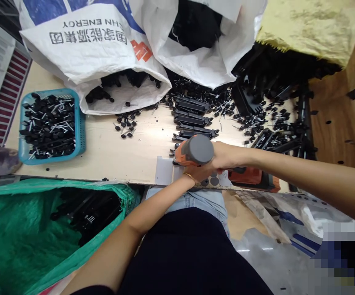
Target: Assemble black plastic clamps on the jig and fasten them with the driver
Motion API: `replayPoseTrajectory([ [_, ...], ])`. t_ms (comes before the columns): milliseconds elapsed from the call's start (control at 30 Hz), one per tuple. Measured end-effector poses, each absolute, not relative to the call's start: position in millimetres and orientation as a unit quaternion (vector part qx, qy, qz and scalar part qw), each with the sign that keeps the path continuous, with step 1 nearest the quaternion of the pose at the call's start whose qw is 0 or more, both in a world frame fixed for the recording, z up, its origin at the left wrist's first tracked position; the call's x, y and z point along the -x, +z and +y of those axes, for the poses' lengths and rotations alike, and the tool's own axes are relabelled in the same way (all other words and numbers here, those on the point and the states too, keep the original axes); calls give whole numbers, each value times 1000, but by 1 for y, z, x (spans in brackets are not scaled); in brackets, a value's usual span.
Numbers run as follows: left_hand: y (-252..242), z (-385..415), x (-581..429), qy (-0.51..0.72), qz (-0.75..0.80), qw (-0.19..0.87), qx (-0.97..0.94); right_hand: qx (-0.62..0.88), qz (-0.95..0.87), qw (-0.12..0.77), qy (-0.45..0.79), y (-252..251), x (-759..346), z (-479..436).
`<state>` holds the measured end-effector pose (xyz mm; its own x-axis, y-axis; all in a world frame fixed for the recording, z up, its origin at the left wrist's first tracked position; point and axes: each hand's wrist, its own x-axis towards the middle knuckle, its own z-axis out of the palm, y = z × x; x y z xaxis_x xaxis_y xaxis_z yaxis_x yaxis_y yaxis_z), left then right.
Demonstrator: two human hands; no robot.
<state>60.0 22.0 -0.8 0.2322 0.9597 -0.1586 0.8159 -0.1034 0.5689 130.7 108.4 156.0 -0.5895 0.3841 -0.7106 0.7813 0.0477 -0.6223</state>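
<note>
Head view: my right grip (pixel 222 155) wraps the orange drill (pixel 195 150) at the near edge of the desk (pixel 118 151).
My left grip (pixel 198 172) sits beneath, mostly hidden; I can't tell how open or what it holds. A drill slip could catch it or nudge the black parts (pixel 192 119) just beyond. Loose pins (pixel 255 123) crowd the far right; room to move lies left, towards the blue basket (pixel 82 127).

Grey-capped orange power tool (pixel 197 150), apparently nose-down, beside black plastic parts (pixel 192 119)
</note>
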Motion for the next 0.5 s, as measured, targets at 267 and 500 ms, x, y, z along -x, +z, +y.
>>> replayPoseTrajectory([
  [267, 31, 120, -15, 126, 673, 145, -715, -596, 587, -8, -548, 167, -190, 179],
  [500, 4, 203, -6, 102, 685, 130, -710, -601, 586, 5, -543, 142, -181, 217],
])
